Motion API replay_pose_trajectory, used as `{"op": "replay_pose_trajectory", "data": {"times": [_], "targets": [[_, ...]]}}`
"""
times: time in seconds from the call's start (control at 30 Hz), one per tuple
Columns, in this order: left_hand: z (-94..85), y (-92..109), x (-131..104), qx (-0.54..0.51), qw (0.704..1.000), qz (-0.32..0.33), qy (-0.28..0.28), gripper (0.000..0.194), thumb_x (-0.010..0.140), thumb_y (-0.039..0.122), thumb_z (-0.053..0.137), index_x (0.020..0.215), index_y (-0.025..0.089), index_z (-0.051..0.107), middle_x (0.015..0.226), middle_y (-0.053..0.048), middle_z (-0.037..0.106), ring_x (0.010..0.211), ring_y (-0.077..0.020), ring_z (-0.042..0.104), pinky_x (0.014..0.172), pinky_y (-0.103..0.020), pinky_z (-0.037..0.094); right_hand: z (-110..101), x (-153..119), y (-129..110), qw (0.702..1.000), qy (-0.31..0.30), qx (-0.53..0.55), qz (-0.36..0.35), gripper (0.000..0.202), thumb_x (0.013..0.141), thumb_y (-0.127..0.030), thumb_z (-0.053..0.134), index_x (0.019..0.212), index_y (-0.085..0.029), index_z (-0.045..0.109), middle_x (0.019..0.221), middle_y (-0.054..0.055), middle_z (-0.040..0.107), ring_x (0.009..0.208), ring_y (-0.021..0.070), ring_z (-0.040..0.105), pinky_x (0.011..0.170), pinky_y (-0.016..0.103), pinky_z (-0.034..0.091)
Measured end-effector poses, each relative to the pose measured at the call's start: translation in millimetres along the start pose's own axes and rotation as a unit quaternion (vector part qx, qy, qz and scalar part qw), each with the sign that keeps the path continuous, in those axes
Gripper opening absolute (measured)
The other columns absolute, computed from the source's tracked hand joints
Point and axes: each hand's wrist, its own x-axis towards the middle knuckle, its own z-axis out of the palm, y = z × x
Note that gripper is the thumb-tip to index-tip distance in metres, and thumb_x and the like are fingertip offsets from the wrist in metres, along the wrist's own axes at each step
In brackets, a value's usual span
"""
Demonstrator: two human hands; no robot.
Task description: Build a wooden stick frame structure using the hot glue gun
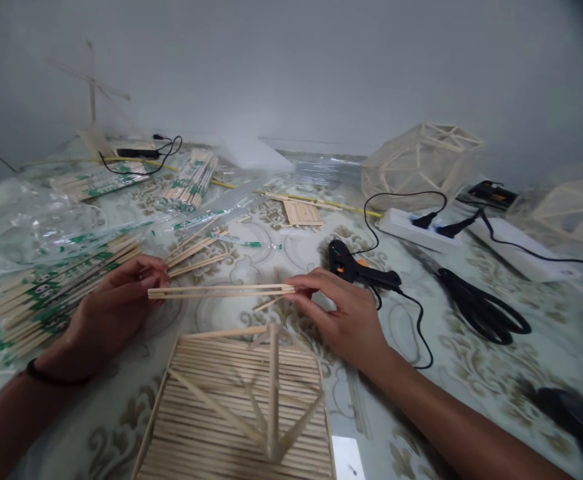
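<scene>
head cam view, left hand (116,303) and right hand (348,317) both pinching the slim wooden sticks (221,291) at opposite ends, sticks held pretty level above the patterned surface (291,253), forearms angling in from the lower corners

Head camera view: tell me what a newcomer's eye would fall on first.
Probably the slatted wooden platform at bottom centre, with its upright post and slanting braces. Just beyond it, the left hand and right hand hold thin sticks by their ends, level between them. Dark against the pale patterned cloth, the black glue gun and scissors stand out on the right.
</scene>
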Motion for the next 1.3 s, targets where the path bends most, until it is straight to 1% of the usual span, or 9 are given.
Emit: {"op": "replay_pose_trajectory", "data": {"times": [0.27, 0.37, 0.5, 0.63, 0.73, 0.87, 1.03, 1.13, 1.3], "targets": [[8.1, -0.5, -3.8, 0.016, 0.999, 0.002, -0.037, 0.031, 0.061, 0.030, 0.102, 0.081, 0.022, 0.079, 0.074, 0.000, 0.067, 0.063, -0.0106, 0.055, 0.057, -0.018, 0.046, -1.1, 0.5, 0.5, 1.000, -0.007, 0.000, 0.006, 0.009, 0.098, -0.018, 0.073, 0.105, -0.022, 0.077, 0.081, 0.001, 0.075, 0.071, 0.0150, 0.071, 0.068, 0.026, 0.058], [9.2, 0.1, -5.3, 0.024, 0.998, 0.003, -0.054, 0.031, 0.061, 0.033, 0.102, 0.079, 0.023, 0.079, 0.072, 0.002, 0.065, 0.060, -0.0100, 0.051, 0.054, -0.019, 0.043, -1.6, 0.6, 0.6, 1.000, -0.012, 0.000, 0.017, 0.008, 0.099, -0.020, 0.072, 0.104, -0.022, 0.078, 0.082, 0.002, 0.076, 0.071, 0.0160, 0.072, 0.068, 0.027, 0.059], [6.2, -1.7, -6.2, 0.042, 0.997, 0.001, -0.069, 0.032, 0.065, 0.040, 0.100, 0.080, 0.021, 0.078, 0.075, 0.000, 0.064, 0.064, -0.0112, 0.051, 0.058, -0.019, 0.045, -2.0, 0.7, 0.8, 1.000, -0.012, 0.002, 0.016, 0.008, 0.098, -0.021, 0.072, 0.104, -0.023, 0.078, 0.081, 0.002, 0.076, 0.071, 0.0162, 0.072, 0.068, 0.027, 0.059], [3.4, -3.5, -2.6, 0.023, 0.999, -0.024, -0.032, 0.032, 0.069, 0.042, 0.098, 0.083, 0.019, 0.080, 0.082, -0.002, 0.067, 0.063, -0.0105, 0.053, 0.056, -0.020, 0.048, -1.7, 0.6, 2.1, 1.000, -0.005, 0.002, 0.020, 0.007, 0.099, -0.021, 0.073, 0.103, -0.023, 0.077, 0.082, 0.001, 0.076, 0.071, 0.0158, 0.072, 0.068, 0.027, 0.059], [3.8, -1.7, 1.5, 0.018, 0.999, -0.030, 0.007, 0.042, 0.063, 0.053, 0.098, 0.078, 0.016, 0.083, 0.083, -0.004, 0.072, 0.062, -0.0137, 0.058, 0.054, -0.024, 0.053, -1.0, 0.2, 3.5, 1.000, 0.002, 0.003, 0.025, 0.007, 0.097, -0.019, 0.075, 0.103, -0.023, 0.076, 0.085, 0.001, 0.077, 0.071, 0.0153, 0.072, 0.070, 0.026, 0.060], [3.3, -0.1, 2.0, 0.077, 0.997, -0.023, 0.017, 0.045, 0.060, 0.055, 0.100, 0.081, 0.017, 0.085, 0.074, -0.003, 0.072, 0.062, -0.0121, 0.060, 0.056, -0.019, 0.051, 0.2, -0.5, 4.6, 0.999, 0.012, 0.009, 0.044, 0.008, 0.097, -0.019, 0.074, 0.104, -0.023, 0.076, 0.089, 0.002, 0.079, 0.072, 0.0154, 0.073, 0.071, 0.027, 0.061], [2.7, -1.1, -1.7, 0.190, 0.982, 0.003, 0.016, 0.035, 0.065, 0.046, 0.099, 0.082, 0.020, 0.083, 0.058, 0.001, 0.065, 0.055, -0.0091, 0.052, 0.046, -0.015, 0.034, 1.3, -1.0, 5.1, 0.998, 0.014, 0.012, 0.053, 0.007, 0.098, -0.020, 0.072, 0.104, -0.024, 0.074, 0.090, 0.001, 0.080, 0.074, 0.0158, 0.074, 0.073, 0.027, 0.062], [0.5, -2.0, -1.3, 0.248, 0.968, 0.017, 0.019, 0.035, 0.067, 0.047, 0.096, 0.081, 0.019, 0.081, 0.057, 0.002, 0.062, 0.051, -0.0086, 0.046, 0.044, -0.017, 0.030, 1.1, -1.4, 5.3, 0.998, 0.007, 0.013, 0.055, 0.009, 0.097, -0.018, 0.072, 0.104, -0.023, 0.073, 0.092, 0.001, 0.080, 0.076, 0.0154, 0.075, 0.075, 0.026, 0.061], [-7.9, -6.5, 2.5, 0.292, 0.956, 0.025, 0.013, 0.037, 0.073, 0.052, 0.090, 0.085, 0.019, 0.079, 0.065, 0.001, 0.066, 0.054, -0.0090, 0.046, 0.045, -0.016, 0.032, -0.1, -1.6, 3.7, 0.998, -0.013, 0.005, 0.058, 0.007, 0.099, -0.019, 0.071, 0.105, -0.023, 0.071, 0.092, 0.001, 0.078, 0.075, 0.0149, 0.073, 0.074, 0.025, 0.060]]}}
